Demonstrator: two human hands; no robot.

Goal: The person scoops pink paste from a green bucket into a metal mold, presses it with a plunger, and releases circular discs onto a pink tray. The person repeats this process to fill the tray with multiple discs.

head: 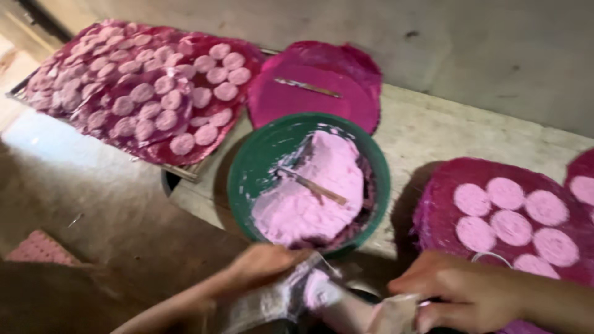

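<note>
desk [433,133]: pale slab beyond both hands, carrying everything.
drying sheet [142,86]: far up and left of the left hand, covered in pink discs.
green basin [247,167]: directly beyond the left hand, nearer it than the right; pink batter [315,192] inside, a stick [312,185] lying across it, slanting toward the right hand.
round mat [439,210]: just beyond the right hand, bearing larger discs.
smeared bag [309,291]: between the hands, long axis running left to right.
left hand [263,263]: closed over the bag's left end.
right hand [461,291]: fingers curled, pinching the bag's right end.
</note>
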